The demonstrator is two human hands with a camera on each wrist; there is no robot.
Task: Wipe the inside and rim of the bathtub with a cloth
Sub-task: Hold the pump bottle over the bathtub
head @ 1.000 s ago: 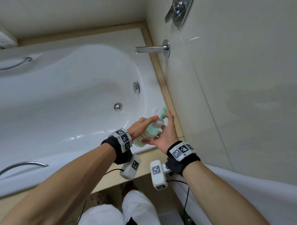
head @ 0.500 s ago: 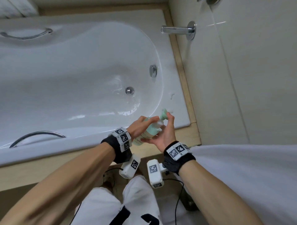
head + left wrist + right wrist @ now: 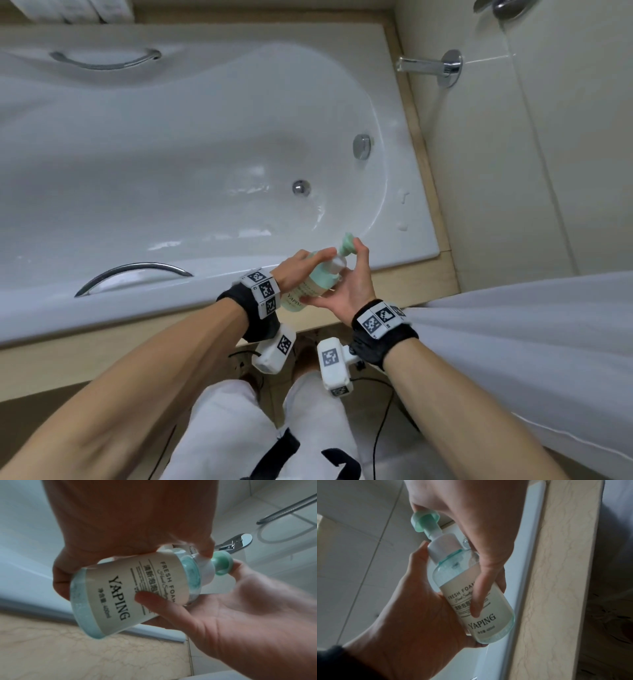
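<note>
The white bathtub (image 3: 416,240) runs across the head view, its floor wet around the drain (image 3: 301,187). Above the near rim at the tap end, both hands hold a pale green foam soap bottle (image 3: 322,277) tilted with its pump pointing away. My left hand (image 3: 298,265) grips the bottle's body (image 3: 106,588) from above. My right hand (image 3: 349,291) supports it from below, thumb on the label (image 3: 488,626) and a fingertip against the green pump head (image 3: 223,563). Small white dabs of foam (image 3: 404,198) lie on the end rim. No cloth shows.
A chrome spout (image 3: 424,66) juts from the tiled wall over the tub's end. An overflow knob (image 3: 362,145) sits inside the tub. Chrome grab handles (image 3: 137,270) line both long sides. A white curtain (image 3: 513,342) hangs at my right. A beige stone ledge (image 3: 421,137) borders the tub.
The head view has swung to take in more of the tub's length. Both hands keep the same hold on the bottle, near the rim at the tap end.
</note>
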